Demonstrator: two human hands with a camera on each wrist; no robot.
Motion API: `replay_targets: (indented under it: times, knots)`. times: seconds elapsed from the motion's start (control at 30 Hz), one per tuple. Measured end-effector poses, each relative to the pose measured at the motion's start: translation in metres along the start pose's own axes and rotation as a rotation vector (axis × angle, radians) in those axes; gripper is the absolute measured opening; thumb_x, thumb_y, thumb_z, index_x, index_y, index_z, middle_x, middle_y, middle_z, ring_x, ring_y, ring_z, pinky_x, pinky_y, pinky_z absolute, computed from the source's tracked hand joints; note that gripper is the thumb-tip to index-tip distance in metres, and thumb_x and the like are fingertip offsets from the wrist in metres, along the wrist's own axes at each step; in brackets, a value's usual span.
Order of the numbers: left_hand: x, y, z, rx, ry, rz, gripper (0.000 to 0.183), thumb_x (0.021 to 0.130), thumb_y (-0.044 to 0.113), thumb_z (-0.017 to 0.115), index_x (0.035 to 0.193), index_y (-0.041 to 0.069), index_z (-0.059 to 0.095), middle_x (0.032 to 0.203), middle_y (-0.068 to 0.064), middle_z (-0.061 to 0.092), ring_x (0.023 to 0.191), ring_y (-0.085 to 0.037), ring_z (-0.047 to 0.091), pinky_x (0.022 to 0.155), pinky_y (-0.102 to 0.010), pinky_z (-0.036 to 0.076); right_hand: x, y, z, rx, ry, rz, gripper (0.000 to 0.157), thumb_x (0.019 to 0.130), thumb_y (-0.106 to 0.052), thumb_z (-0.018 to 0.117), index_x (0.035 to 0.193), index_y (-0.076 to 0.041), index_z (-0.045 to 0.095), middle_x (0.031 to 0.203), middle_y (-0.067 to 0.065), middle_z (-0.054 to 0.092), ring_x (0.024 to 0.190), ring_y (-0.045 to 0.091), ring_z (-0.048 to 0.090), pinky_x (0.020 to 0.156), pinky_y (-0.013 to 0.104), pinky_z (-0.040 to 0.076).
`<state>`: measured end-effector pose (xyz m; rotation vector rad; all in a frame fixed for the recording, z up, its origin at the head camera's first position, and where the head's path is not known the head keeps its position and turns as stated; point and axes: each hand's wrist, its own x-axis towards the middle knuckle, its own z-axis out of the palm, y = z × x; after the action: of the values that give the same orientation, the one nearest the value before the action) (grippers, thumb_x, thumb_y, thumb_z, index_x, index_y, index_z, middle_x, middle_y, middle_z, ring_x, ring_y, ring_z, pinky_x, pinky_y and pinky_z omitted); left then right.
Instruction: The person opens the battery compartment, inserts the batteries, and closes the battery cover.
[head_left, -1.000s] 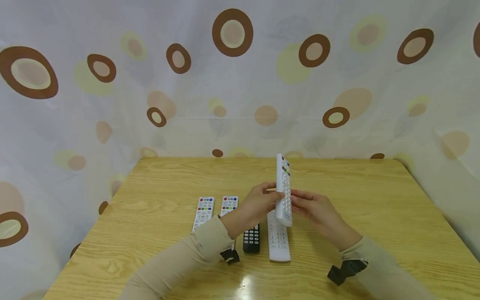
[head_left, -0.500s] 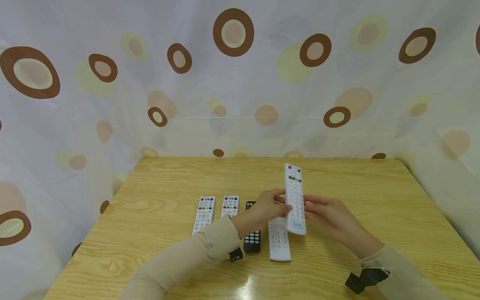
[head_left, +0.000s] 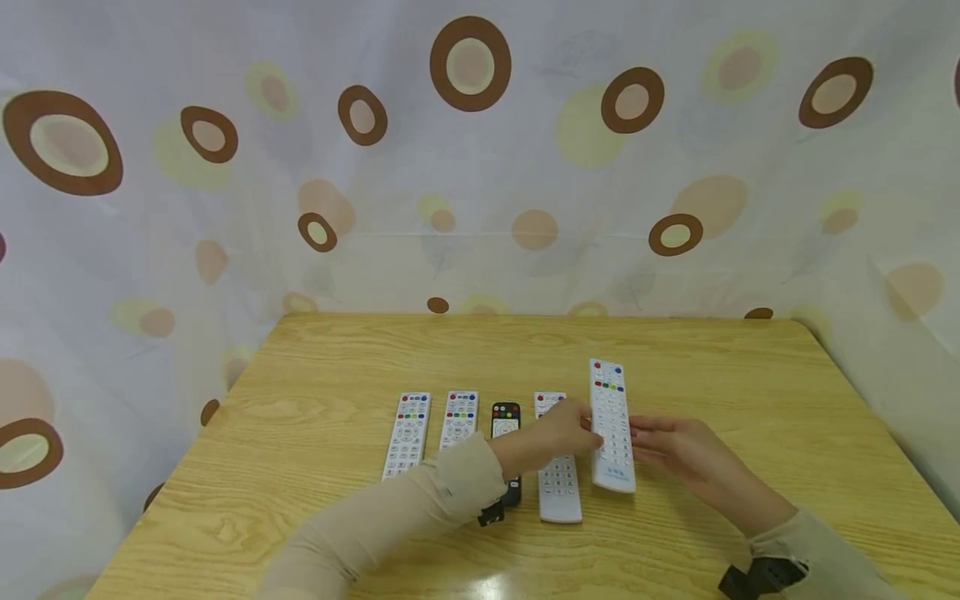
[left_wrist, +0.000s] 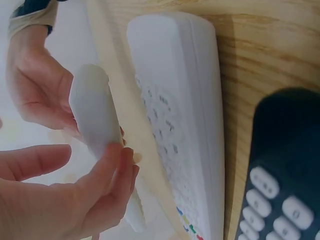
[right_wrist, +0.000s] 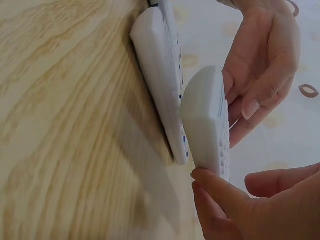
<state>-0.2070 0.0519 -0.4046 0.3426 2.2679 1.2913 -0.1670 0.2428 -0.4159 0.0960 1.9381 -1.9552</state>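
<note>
A white remote control (head_left: 612, 400), its button face up with red and blue keys at the far end, is tilted just above the table between my two hands. My left hand (head_left: 555, 433) pinches its left side, thumb over the face and fingers behind. From the right, my right hand (head_left: 697, 458) touches its edge and underside with extended fingers (right_wrist: 220, 192); the thumb stands apart from it. Under my left wrist lies another white remote (head_left: 559, 500), partly covered by the hand. Left of that is a black remote (head_left: 506, 421), partly behind my forearm.
Further left, two more white remotes, an outer one (head_left: 407, 429) and an inner one (head_left: 461, 412), lie in the same row, their lower ends partly behind the left sleeve (head_left: 420, 500). The wooden table (head_left: 750, 375) meets a patterned cloth (head_left: 480, 183) at its back and sides.
Both hands have carried the remote to the right and lower, toward the table. It has turned from edge-on to face-up. The row of remotes on the table has stayed put.
</note>
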Motion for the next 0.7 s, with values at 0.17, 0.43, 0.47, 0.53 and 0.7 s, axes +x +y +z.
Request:
replay_targets:
  times: [0.17, 0.43, 0.47, 0.53, 0.7]
  knots:
    - [-0.001, 0.000, 0.006, 0.074, -0.040, -0.060, 0.008, 0.089, 0.006, 0.066, 0.094, -0.001, 0.064, 0.081, -0.003, 0.057, 0.072, -0.013, 0.050, 0.062, -0.022, 0.044, -0.001, 0.004, -0.006, -0.052, -0.012, 0.058, 0.050, 0.096, 0.002, 0.050, 0.136, 0.024, 0.030, 0.119, 0.016, 0.059, 0.097, 0.010, 0.062, 0.092, 0.032, 0.052]
    - [0.002, -0.001, 0.011, 0.152, -0.072, -0.131, 0.021, 0.090, 0.013, 0.067, 0.103, -0.002, 0.062, 0.089, -0.005, 0.056, 0.078, -0.016, 0.051, 0.072, -0.028, 0.048, 0.001, 0.009, -0.010, -0.077, -0.032, 0.089, 0.047, 0.095, 0.003, 0.050, 0.133, 0.025, 0.033, 0.112, 0.012, 0.063, 0.096, 0.011, 0.062, 0.089, 0.030, 0.054]
    - [0.004, 0.000, 0.012, 0.165, -0.073, -0.137, 0.024, 0.090, 0.014, 0.067, 0.105, -0.003, 0.062, 0.089, -0.005, 0.057, 0.079, -0.016, 0.052, 0.073, -0.028, 0.049, 0.001, 0.009, -0.010, -0.081, -0.033, 0.090, 0.047, 0.095, 0.003, 0.050, 0.133, 0.025, 0.033, 0.112, 0.012, 0.062, 0.096, 0.011, 0.062, 0.088, 0.030, 0.054]
    - [0.006, 0.000, 0.013, 0.189, -0.077, -0.144, 0.028, 0.090, 0.016, 0.067, 0.109, -0.004, 0.062, 0.091, -0.006, 0.058, 0.080, -0.016, 0.053, 0.076, -0.030, 0.050, 0.001, 0.010, -0.011, -0.092, -0.038, 0.087, 0.047, 0.095, 0.003, 0.049, 0.133, 0.026, 0.033, 0.113, 0.014, 0.061, 0.096, 0.011, 0.062, 0.088, 0.029, 0.054]
    - [0.012, -0.002, 0.015, 0.221, -0.087, -0.152, 0.029, 0.090, 0.017, 0.067, 0.109, -0.004, 0.061, 0.086, -0.007, 0.059, 0.077, -0.017, 0.055, 0.076, -0.030, 0.051, 0.003, 0.010, -0.011, -0.117, -0.034, 0.085, 0.047, 0.095, 0.003, 0.048, 0.133, 0.026, 0.033, 0.118, 0.019, 0.059, 0.098, 0.012, 0.061, 0.088, 0.029, 0.054]
